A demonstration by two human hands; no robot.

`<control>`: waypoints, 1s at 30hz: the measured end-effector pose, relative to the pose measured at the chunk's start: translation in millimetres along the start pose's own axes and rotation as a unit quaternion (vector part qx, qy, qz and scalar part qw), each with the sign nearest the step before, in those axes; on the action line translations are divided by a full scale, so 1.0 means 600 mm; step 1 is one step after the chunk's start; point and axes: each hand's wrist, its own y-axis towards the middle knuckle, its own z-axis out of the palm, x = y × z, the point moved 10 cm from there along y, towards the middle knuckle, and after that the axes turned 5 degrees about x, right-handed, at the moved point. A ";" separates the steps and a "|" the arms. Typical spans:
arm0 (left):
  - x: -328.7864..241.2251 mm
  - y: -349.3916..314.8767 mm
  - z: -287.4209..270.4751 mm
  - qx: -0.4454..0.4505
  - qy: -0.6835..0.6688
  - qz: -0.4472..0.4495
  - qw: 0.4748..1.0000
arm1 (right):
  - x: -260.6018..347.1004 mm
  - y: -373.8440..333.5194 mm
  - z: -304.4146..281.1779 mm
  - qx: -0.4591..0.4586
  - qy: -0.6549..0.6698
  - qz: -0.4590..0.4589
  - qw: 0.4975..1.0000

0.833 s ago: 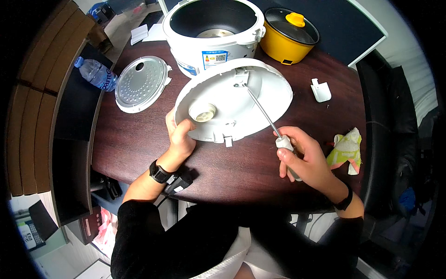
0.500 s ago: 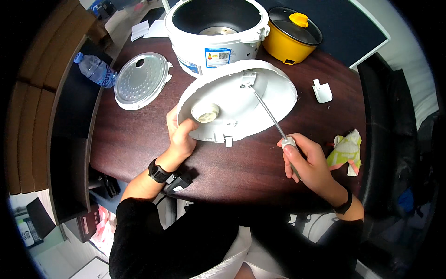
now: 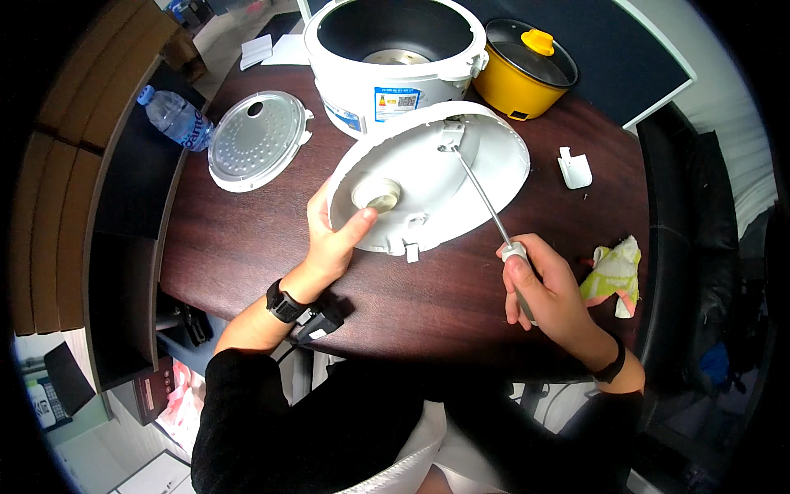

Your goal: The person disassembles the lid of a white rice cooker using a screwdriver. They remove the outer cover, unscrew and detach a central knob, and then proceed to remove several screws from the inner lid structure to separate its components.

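Well, left grip point(image 3: 332, 247) clamps white lid point(image 3: 436, 191) at near rim, right grip point(image 3: 539, 286) screwdriver point(image 3: 485, 199).

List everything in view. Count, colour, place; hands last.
Lid shell: 1, white, held above table
Screwdriver: 1, pale handle, metal shaft, tip inside shell
Cooker body: 1, white, black inside, behind shell
Pot: 1, yellow, right of cooker
Perforated disc: 1, grey, table left
Small cover: 1, white, table right
Cloth: 1, white/green/pink, table right
Bottle: 1, clear, blue cap, table's left edge
Papers: white, far left corner, count unclear
Boxes: brown, far left, count unclear
Device: 1, black, by left wrist
Table: 1, dark reddish-brown, centre
Wristbands: 2, black, one per wrist
Left hand: 1, bare, gripping shell
Right hand: 1, bare, gripping screwdriver
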 end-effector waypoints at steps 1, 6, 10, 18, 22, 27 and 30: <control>-0.002 0.001 0.002 -0.002 0.023 -0.004 1.000 | 0.001 0.000 0.000 0.001 -0.002 -0.001 1.000; -0.014 0.006 0.003 -0.032 0.070 0.026 0.997 | 0.000 0.000 -0.006 -0.001 -0.032 -0.014 0.999; -0.008 0.007 -0.004 -0.033 0.083 0.013 0.996 | -0.005 -0.001 -0.010 -0.006 -0.029 -0.007 1.000; -0.010 0.008 -0.006 -0.029 0.088 0.021 0.995 | -0.004 -0.004 -0.010 -0.021 -0.024 -0.021 0.999; -0.014 0.009 -0.001 -0.025 0.091 0.016 0.995 | -0.006 0.003 -0.013 -0.023 -0.022 -0.035 0.999; -0.010 0.010 0.002 -0.015 0.079 0.006 0.997 | -0.008 0.011 -0.013 -0.023 -0.024 -0.028 0.999; -0.001 0.011 0.001 -0.017 0.062 -0.007 0.998 | -0.014 0.014 -0.015 -0.020 -0.010 -0.018 1.000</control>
